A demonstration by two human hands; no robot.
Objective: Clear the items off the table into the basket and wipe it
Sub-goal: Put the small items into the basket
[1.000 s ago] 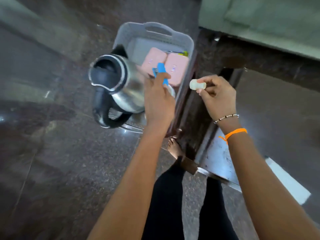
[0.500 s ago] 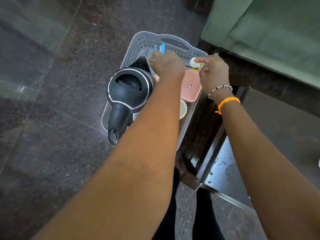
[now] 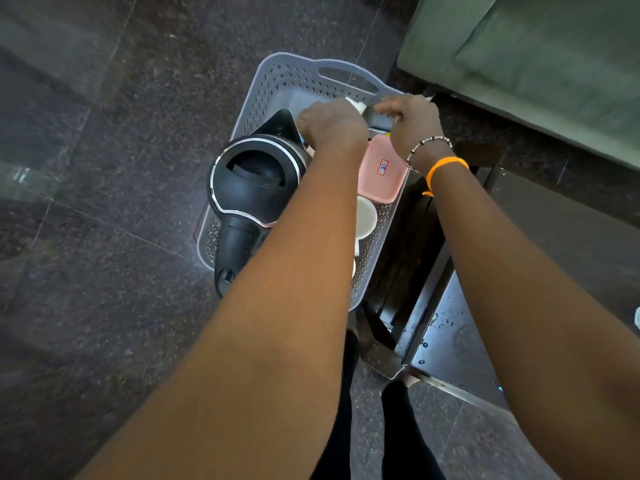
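A grey perforated basket (image 3: pixel 277 77) stands on the dark floor beside the table (image 3: pixel 446 344). Inside it are a black-lidded steel kettle (image 3: pixel 256 181), a pink lidded box (image 3: pixel 381 171) and a white cup (image 3: pixel 366 216). My left hand (image 3: pixel 329 123) reaches over the kettle into the far end of the basket, fingers curled; only a sliver of the blue item it carries shows under it. My right hand (image 3: pixel 412 123) is close beside it and pinches a small white object (image 3: pixel 357 106) at its fingertips, over the basket's far right corner.
A green sofa (image 3: pixel 526 64) fills the upper right, close behind the basket. The dark table's glossy top and metal-edged corner lie under my right forearm, with water drops on it. Polished stone floor spreads to the left. My legs are below.
The kettle went from tilted in the air to resting in the basket. Both hands moved away from me and down to the basket's far end, and the blue item is now almost hidden.
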